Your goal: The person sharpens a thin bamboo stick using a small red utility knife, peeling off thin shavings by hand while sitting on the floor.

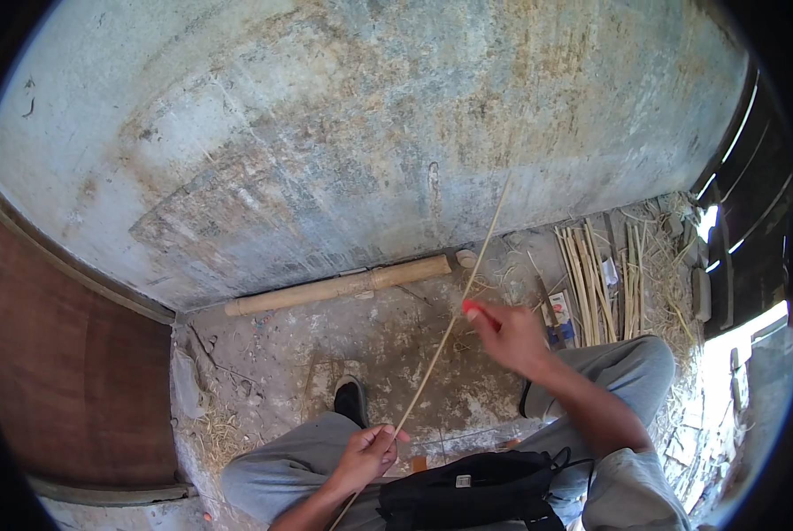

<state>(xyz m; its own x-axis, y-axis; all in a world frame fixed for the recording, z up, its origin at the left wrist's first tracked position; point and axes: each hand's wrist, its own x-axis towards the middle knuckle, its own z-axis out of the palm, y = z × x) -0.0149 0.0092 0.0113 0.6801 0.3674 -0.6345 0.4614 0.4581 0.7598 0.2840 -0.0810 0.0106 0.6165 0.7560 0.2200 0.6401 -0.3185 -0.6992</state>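
Observation:
A long, thin bamboo strip [434, 363] slants across the middle, from below my left hand up toward the wall. My left hand [372, 453] is closed around its lower part, fingertips pinched together near my lap. Farther up, my right hand [513, 336] is closed on a small red tool [485, 320], held right at the strip. The red part shows between the fingers; its blade or tip, if any, is hidden, so I cannot tell its exact kind.
A thick bamboo pole [339, 287] lies along the foot of the stained wall [396, 133]. Several split bamboo strips [584, 283] lie at the right, beside a long dark blade [545, 296]. Shavings [671, 292] litter the floor. A black bag [467, 485] rests on my lap.

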